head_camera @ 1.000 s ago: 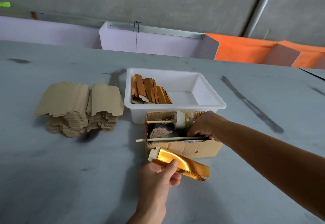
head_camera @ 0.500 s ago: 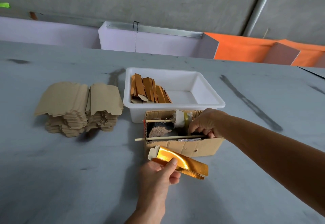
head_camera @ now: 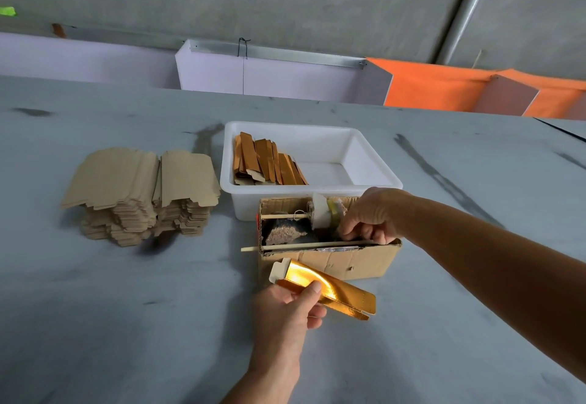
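Note:
My left hand (head_camera: 285,311) holds a shiny gold flat carton (head_camera: 345,299) just above the table, thumb on its top face, with a white tab at its left end. It hovers in front of an open cardboard box (head_camera: 348,264). My right hand (head_camera: 371,216) reaches into that box. Its fingertips pinch together right beside a tape roll (head_camera: 323,213) that sits on a wooden stick, apparently on the tape. A second stick (head_camera: 285,247) lies along the box's front edge. What lies under the fingers is hidden.
A white plastic tub (head_camera: 317,132) stands behind the box and holds several gold cartons (head_camera: 266,162) on their edges at its left side. Stacks of flat brown card blanks (head_camera: 139,188) lie to the left. Purple and orange partitions (head_camera: 428,86) line the table's far edge.
My right hand has shifted slightly within the box, with its fingertips now closer to the tape roll. My left hand and the gold carton have barely moved.

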{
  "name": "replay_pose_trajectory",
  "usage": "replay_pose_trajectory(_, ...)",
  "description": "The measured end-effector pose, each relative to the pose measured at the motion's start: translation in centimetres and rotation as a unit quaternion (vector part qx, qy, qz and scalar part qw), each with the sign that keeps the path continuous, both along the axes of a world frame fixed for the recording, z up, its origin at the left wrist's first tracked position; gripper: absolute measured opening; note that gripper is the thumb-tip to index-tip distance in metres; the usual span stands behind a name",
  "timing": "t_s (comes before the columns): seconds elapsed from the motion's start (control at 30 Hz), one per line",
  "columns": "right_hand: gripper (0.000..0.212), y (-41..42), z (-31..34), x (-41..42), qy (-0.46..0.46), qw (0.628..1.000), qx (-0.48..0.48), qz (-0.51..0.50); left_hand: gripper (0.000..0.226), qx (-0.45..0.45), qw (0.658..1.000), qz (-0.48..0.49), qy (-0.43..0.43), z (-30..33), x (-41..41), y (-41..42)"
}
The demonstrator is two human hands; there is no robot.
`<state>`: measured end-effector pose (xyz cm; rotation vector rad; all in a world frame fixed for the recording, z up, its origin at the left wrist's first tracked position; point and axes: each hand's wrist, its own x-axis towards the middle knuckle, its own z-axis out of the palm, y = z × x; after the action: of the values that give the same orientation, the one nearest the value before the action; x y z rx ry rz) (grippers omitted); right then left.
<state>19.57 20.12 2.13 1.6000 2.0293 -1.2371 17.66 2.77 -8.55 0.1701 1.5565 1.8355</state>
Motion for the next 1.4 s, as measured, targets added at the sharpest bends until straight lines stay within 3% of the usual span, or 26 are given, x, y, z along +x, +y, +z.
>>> replay_pose_trajectory(0.3,0.016,-0.8,0.7,0.2,0.031,0.999,0.030,-0.027,0.012,0.014,1.000,0.005,0.001,0.1,0.3,0.9)
replay_pose_trajectory(0.57,0.023,-1.6,1.1,0.5,0.071,0.996,0.039,-0.041,0.006,0.038,0.996,0.031,-0.074,-0.4,0.0,2.0)
replay_pose_trajectory(0.83,0.018,-2.6,1.1,1.2,0.138,0.986,0.047,-0.084,0.008,0.032,0.995,0.050,-0.086,-0.5,-0.2,2.5)
replay_pose_trajectory(1.03,0.037,-3.5,0.7,2.5,0.188,0.973,0.056,-0.122,0.007,0.021,0.995,0.057,-0.078,-0.5,-0.1,2.6)
replay_pose_trajectory(1.23,0.014,-5.2,0.5,4.6,0.240,0.959,0.041,-0.143,0.010,0.017,0.995,0.053,-0.080,-0.4,-0.2,2.5)
replay_pose_trajectory(1.4,0.023,-6.2,0.0,5.7,0.277,0.946,0.040,-0.166,0.010,0.013,0.995,0.054,-0.080,-0.3,-0.1,2.5)
